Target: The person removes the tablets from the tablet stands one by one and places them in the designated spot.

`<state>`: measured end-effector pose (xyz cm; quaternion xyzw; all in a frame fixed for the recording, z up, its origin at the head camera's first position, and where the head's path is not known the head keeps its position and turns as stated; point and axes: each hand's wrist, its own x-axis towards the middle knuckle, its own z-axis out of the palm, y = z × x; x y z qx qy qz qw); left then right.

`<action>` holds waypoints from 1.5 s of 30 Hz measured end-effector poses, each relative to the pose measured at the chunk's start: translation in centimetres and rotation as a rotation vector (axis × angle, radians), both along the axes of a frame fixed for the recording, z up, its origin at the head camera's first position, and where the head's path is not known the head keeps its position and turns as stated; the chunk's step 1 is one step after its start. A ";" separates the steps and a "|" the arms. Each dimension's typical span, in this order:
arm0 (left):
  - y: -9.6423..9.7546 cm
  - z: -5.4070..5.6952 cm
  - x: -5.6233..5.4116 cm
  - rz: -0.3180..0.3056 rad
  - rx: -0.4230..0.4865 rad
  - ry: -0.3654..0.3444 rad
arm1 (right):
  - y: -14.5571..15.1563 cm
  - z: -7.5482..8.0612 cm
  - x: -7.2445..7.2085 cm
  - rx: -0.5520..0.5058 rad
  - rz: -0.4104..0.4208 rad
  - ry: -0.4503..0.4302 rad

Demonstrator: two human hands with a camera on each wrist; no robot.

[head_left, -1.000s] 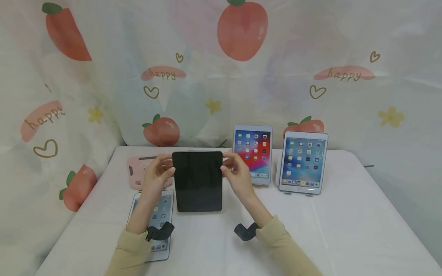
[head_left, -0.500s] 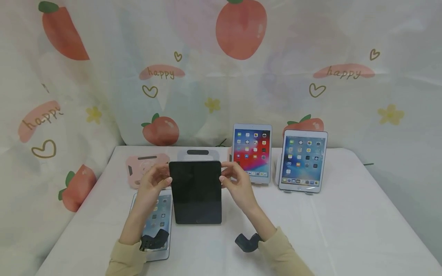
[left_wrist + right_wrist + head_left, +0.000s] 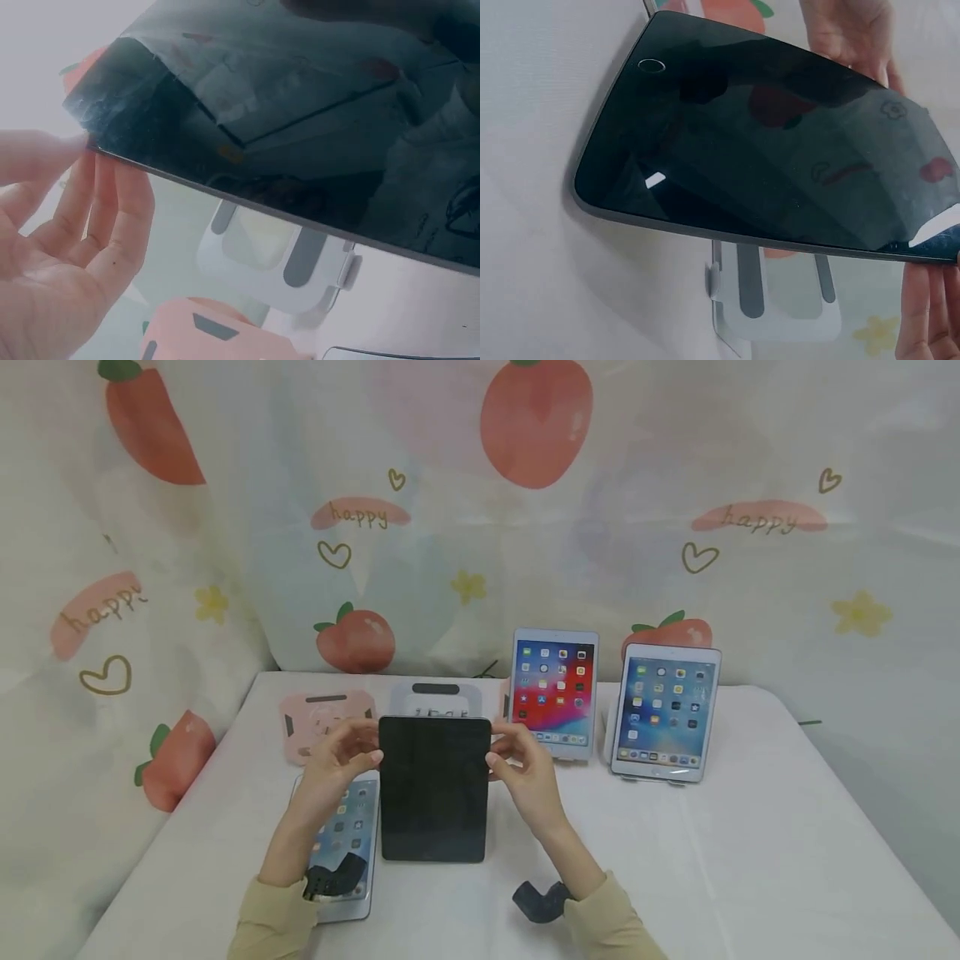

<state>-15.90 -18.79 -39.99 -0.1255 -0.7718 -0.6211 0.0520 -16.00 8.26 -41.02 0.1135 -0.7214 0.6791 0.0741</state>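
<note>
A black-fronted tablet [image 3: 435, 789] with a dark screen leans upright over the table, its lower edge close to the white cloth. My left hand [image 3: 333, 764] pinches its upper left edge between thumb and fingers. On the opposite edge, my right hand [image 3: 528, 777] grips it the same way. In the right wrist view, the round home button [image 3: 652, 66] shows at the tablet's lower end. Behind the tablet is a pale grey tablet stand [image 3: 802, 324] with dark pads, mostly hidden in the head view.
A pink stand [image 3: 295, 720] is at the back left. Below my left forearm lies a white tablet [image 3: 352, 818] with its screen lit. Toward the right, two lit white tablets [image 3: 555, 693] [image 3: 665, 714] lean on stands. A patterned curtain [image 3: 450, 527] hangs behind the table.
Both hands have brought the black tablet down and nearer to me, uncovering the top of the grey stand behind it. The grip at both edges stays the same.
</note>
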 end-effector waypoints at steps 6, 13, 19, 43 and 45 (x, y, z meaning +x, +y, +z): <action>0.5 -0.1 -0.4 0.021 -0.005 -0.079 | 0.0 -0.6 0.0 -0.018 -0.005 -0.035; 0.6 -0.5 -0.5 0.043 -0.012 -0.145 | -0.3 -1.0 0.0 -0.006 0.000 -0.069; 0.7 -0.7 -0.8 0.061 -0.018 -0.208 | -0.5 -1.0 -0.2 -0.006 -0.013 -0.160; 1.1 -2.6 -1.2 0.102 -0.082 -0.382 | -1.2 -2.1 0.2 0.110 -0.007 -0.336; 1.2 -2.7 -1.3 0.106 -0.095 -0.383 | -1.2 -2.0 0.1 0.116 -0.006 -0.345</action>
